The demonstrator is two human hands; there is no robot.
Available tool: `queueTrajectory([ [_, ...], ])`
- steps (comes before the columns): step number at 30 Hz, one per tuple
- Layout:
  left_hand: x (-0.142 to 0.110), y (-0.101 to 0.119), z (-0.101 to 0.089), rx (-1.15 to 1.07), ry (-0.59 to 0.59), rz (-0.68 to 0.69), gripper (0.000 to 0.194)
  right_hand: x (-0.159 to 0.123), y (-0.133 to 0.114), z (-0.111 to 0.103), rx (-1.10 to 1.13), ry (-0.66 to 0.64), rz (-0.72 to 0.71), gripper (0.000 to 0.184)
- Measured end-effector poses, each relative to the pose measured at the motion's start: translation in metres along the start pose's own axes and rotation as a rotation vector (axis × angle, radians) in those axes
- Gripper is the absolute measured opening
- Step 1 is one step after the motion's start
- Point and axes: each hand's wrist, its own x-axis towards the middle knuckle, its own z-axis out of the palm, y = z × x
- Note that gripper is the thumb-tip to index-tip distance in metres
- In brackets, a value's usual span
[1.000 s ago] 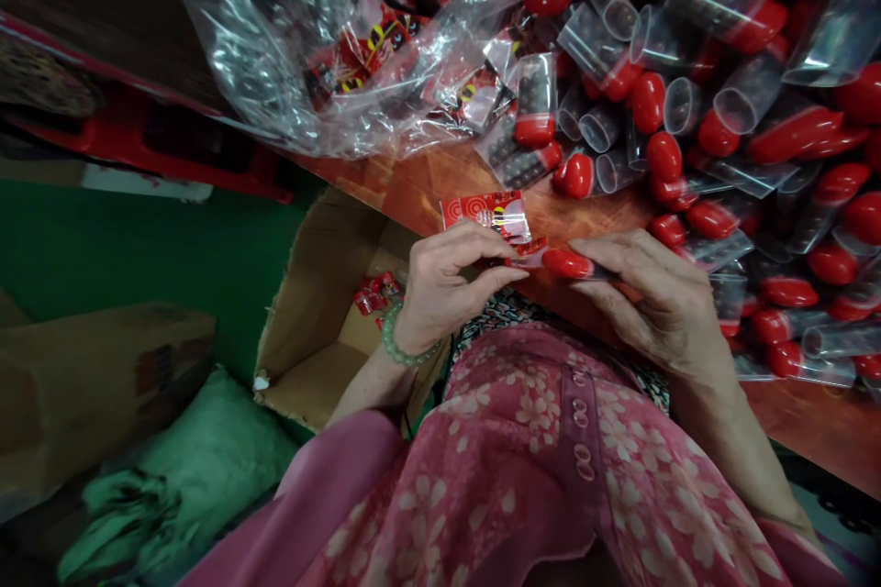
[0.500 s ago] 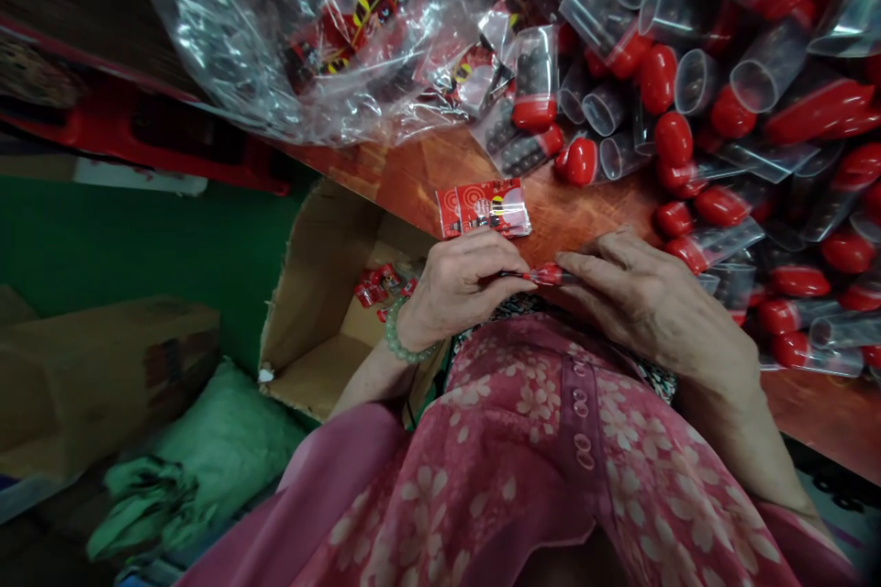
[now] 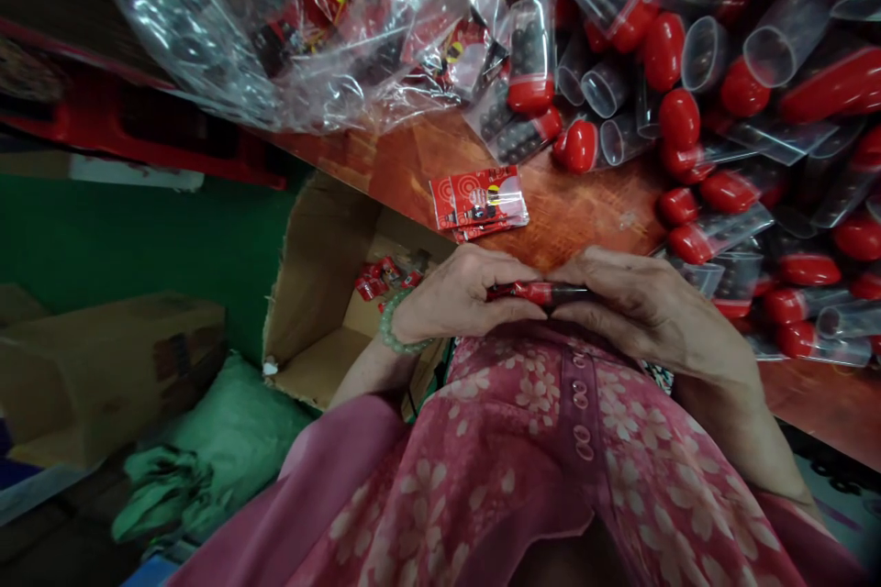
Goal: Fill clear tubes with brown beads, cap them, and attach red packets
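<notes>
My left hand (image 3: 460, 298) and my right hand (image 3: 637, 303) meet just above my lap, at the near edge of the wooden table (image 3: 571, 220). Both pinch one small red-capped tube (image 3: 543, 293) that lies level between the fingertips, the left hand at its left end, the right hand at its right end. Whatever else goes with the tube is hidden by the fingers. A small stack of red printed packets (image 3: 480, 198) lies flat on the table just beyond my left hand. A green bead bracelet (image 3: 391, 335) circles my left wrist.
A heap of clear tubes with red caps (image 3: 722, 92) covers the table's right side. A crumpled clear plastic bag (image 3: 275, 37) holding red packets lies at the top left. An open cardboard box (image 3: 323, 312) with a few red items sits on the floor at my left, beside a green sack (image 3: 213, 449).
Both hands have drawn back toward my body and closed together on the tube. The view has tilted, so the packets and the heap sit higher in the picture.
</notes>
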Motion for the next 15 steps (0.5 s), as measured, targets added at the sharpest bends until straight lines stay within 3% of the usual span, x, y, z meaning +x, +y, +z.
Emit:
queueTrajectory([
  [3, 0.004, 0.003, -0.004, -0.201, -0.146, -0.168, 0.028, 0.001, 0.001, 0.003, 0.12, 0.041, 0.033, 0.02],
  [5, 0.005, 0.002, -0.006, -0.24, -0.162, -0.256, 0.029, 0.002, 0.003, 0.006, 0.212, 0.087, 0.061, 0.019],
  [8, -0.001, -0.003, -0.006, -0.286, -0.023, -0.343, 0.039, 0.0, 0.008, 0.012, 0.429, 0.164, 0.166, 0.016],
  [11, -0.012, -0.01, -0.002, -0.488, 0.185, -0.347, 0.066, -0.004, 0.015, 0.019, 0.617, 0.301, 0.323, 0.021],
  [13, -0.016, -0.013, 0.007, -0.648, 0.254, -0.322, 0.078, -0.005, 0.019, 0.024, 0.706, 0.379, 0.39, 0.028],
  [15, -0.015, -0.013, 0.02, -0.756, 0.296, -0.3, 0.078, -0.005, 0.023, 0.028, 0.782, 0.434, 0.43, 0.031],
])
